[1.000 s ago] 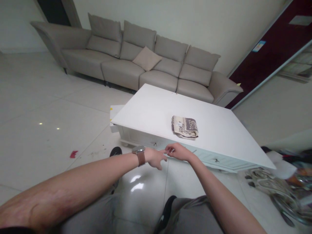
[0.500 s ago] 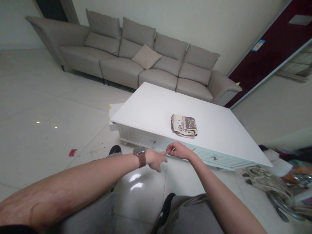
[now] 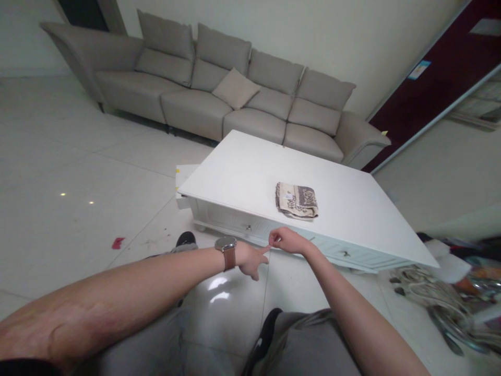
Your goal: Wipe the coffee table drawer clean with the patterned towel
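Note:
A folded cream and dark brown patterned cloth (image 3: 297,200) lies on the white table (image 3: 250,172), near its front edge. In front of that edge, my left hand (image 3: 252,258), with a watch (image 3: 226,244) on its wrist, has its fingers apart and its index finger stretched toward the other hand. Nothing shows in it. My right hand (image 3: 285,241) is curled, thumb and fingertips together, at the tip of the left index finger. Whatever those fingertips hold, if anything, is too small to name. Neither hand touches the cloth.
Behind the table stands a long grey sofa (image 3: 195,107) with a beige cushion (image 3: 236,89). Small knobs mark the table's front drawers. A red scrap (image 3: 118,243) lies on the floor at the left. Cables and mixed items (image 3: 434,297) lie at the right.
The view has shifted very slightly. Both hands keep nearly the same pose, fingertips still meeting, and the cloth has not moved on the table.

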Available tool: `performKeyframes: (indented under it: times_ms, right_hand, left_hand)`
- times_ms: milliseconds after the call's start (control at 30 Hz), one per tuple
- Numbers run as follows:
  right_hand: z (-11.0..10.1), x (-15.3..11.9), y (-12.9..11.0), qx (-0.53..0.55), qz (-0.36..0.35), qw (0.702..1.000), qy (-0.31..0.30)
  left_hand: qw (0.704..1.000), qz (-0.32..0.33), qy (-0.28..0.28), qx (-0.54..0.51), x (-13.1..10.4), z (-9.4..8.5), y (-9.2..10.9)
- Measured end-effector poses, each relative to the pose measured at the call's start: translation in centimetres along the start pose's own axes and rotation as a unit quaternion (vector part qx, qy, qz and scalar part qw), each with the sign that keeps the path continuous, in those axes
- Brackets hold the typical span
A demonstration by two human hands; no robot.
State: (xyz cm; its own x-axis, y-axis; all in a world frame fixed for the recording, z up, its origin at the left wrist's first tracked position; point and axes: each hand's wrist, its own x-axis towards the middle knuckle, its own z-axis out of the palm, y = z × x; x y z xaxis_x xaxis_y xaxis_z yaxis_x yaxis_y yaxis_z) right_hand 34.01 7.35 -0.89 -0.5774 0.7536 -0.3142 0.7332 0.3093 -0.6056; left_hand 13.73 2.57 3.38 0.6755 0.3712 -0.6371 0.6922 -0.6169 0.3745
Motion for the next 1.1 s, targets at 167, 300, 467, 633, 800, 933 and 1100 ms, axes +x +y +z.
performKeyframes:
  times_ms: [167, 300, 467, 633, 800, 933, 1100]
  right_hand:
    - [-0.02, -0.12, 0.07, 0.006, 0.007, 1.000, -0.021]
    - [-0.08, -0.22, 0.26, -0.001, 0.017, 0.999, -0.028]
    - [-0.07, -0.28, 0.48, -0.005, 0.019, 0.999, -0.033]
    - [-0.04, -0.33, 0.54, -0.008, 0.020, 0.999, -0.037]
    - [-0.09, -0.32, 0.42, -0.016, 0.016, 0.999, -0.037]
    - [-0.11, -0.30, 0.25, -0.014, 0.018, 0.999, -0.034]
    - [-0.14, -0.37, 0.07, -0.006, 0.023, 0.999, -0.035]
  left_hand:
    - [1.000, -0.002, -0.009, 0.000, -0.22, -0.20, 0.27]
    - [1.000, 0.004, -0.015, 0.008, -0.47, -0.47, 0.61]
    - [0.999, 0.000, -0.026, 0.020, -0.65, -0.69, 0.82]
    - [1.000, 0.005, -0.022, 0.015, -0.56, -0.58, 0.79]
    - [1.000, 0.003, -0.015, 0.010, -0.51, -0.49, 0.77]
    - [1.000, 0.000, -0.005, 0.001, -0.36, -0.37, 0.68]
    - [1.000, 0.001, 0.002, -0.006, -0.09, -0.09, 0.48]
